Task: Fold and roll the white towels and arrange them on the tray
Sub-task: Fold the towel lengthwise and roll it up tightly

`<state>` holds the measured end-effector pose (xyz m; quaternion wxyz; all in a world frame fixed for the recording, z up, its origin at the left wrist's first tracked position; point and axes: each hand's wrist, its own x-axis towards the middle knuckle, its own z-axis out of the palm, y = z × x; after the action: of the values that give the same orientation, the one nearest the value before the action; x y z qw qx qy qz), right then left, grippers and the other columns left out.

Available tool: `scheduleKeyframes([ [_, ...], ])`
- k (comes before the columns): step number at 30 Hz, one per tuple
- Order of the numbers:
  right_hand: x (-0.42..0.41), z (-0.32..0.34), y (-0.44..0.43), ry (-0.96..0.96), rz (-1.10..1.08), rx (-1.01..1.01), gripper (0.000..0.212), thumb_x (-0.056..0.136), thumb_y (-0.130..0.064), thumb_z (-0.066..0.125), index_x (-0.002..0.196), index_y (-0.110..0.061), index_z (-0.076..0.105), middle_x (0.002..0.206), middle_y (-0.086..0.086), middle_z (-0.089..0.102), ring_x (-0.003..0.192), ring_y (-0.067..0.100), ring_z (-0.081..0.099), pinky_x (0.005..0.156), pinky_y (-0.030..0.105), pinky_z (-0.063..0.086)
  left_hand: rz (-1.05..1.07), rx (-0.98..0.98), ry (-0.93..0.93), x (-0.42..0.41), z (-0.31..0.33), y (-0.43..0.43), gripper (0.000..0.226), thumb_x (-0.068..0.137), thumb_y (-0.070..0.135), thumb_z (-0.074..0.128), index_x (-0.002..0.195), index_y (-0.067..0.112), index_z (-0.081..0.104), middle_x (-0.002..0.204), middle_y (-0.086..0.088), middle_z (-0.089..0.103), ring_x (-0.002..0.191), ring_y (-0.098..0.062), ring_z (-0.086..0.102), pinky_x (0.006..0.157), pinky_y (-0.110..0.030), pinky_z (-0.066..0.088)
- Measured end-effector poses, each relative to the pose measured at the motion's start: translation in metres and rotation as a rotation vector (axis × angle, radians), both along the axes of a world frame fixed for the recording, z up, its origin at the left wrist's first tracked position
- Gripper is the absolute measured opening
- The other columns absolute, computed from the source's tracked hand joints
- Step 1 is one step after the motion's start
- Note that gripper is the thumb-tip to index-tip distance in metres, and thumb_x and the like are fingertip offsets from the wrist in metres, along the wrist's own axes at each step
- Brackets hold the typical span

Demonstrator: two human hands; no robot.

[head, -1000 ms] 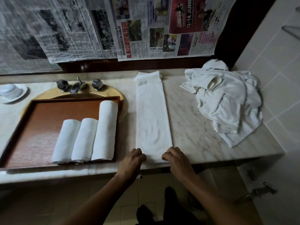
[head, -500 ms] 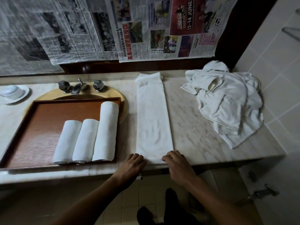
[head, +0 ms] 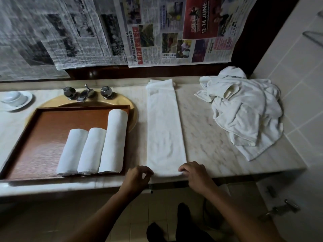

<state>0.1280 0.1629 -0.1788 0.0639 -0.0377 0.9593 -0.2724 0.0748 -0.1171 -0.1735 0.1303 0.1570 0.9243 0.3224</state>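
Note:
A white towel folded into a long narrow strip (head: 164, 130) lies on the marble counter, running from the back wall to the front edge. My left hand (head: 138, 177) pinches its near left corner, and my right hand (head: 195, 173) grips its near right corner with curled fingers. The near end looks slightly lifted into a first turn. On the brown wooden tray (head: 43, 137) to the left lie three rolled white towels (head: 94, 147) side by side, the right one the longest.
A heap of loose white towels (head: 244, 109) sits at the counter's back right by the tiled wall (head: 297, 67). The tray rests over a yellow basin (head: 133, 112) with chrome taps (head: 86, 92). A white dish (head: 14, 100) stands far left. Newspapers (head: 122, 28) cover the wall behind.
Both hands have stayed at the strip's near end, and their fingers have curled tighter on its corners. The near edge has begun to turn up slightly.

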Motion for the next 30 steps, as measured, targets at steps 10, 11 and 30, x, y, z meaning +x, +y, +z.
scheduleKeyframes([
  [10,-0.014,-0.001,0.000,-0.010,-0.167,-0.160,0.015,0.093,-0.011,0.068,0.102,-0.022,0.073,0.099,-0.012,0.066,0.092,0.007,0.062,0.084,0.026,0.052,0.219,0.109,-0.294,-0.029,0.008,0.001,0.007,0.085,0.022,0.083,0.085,0.028,0.078,0.083,0.015,0.073,0.079,0.003,0.066,0.065,-0.013,0.046],
  [11,-0.014,-0.003,-0.001,-0.004,-0.177,-0.161,0.015,0.092,-0.011,0.069,0.101,-0.022,0.073,0.099,-0.010,0.066,0.093,0.008,0.062,0.084,0.028,0.053,0.233,0.117,-0.305,-0.031,0.007,0.002,0.005,0.085,0.021,0.083,0.087,0.025,0.079,0.084,0.015,0.073,0.081,0.001,0.065,0.064,-0.013,0.046],
  [30,0.000,-0.006,-0.019,0.195,0.015,0.140,0.043,0.078,-0.002,0.063,0.116,-0.021,0.066,0.111,-0.004,0.057,0.099,0.020,0.050,0.079,0.033,0.049,-0.203,-0.220,0.326,0.003,-0.014,0.017,0.034,0.079,0.007,0.069,0.111,0.019,0.068,0.105,0.002,0.061,0.093,-0.019,0.055,0.078,-0.033,0.052],
])
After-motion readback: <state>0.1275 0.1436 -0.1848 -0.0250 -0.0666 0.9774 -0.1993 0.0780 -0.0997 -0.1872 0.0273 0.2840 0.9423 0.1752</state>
